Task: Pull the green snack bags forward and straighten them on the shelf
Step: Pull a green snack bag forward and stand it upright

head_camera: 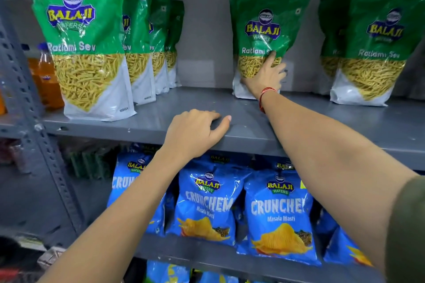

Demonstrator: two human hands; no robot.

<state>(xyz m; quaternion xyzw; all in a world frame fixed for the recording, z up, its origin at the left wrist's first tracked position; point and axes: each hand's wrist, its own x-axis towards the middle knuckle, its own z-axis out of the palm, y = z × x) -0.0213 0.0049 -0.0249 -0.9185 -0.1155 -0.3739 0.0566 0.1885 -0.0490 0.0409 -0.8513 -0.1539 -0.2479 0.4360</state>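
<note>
Green Ratlami Sev snack bags stand on the grey shelf (207, 108). One row at the left has its front bag (80, 41) near the shelf's edge, with several more behind it. A single green bag (264, 27) stands far back in the middle. My right hand (264, 78) reaches deep into the shelf and grips that bag's lower front, fingers curled around its right side. My left hand (195, 133) rests on the shelf's front lip, fingers bent, holding no bag. Two more green bags (377, 41) stand at the right, set back from the edge.
Blue Crunchem chip bags (276, 213) fill the shelf below. Orange drink bottles (46, 76) stand at the far left behind a perforated grey upright (34, 122). Bare shelf surface lies between the left row and the middle bag.
</note>
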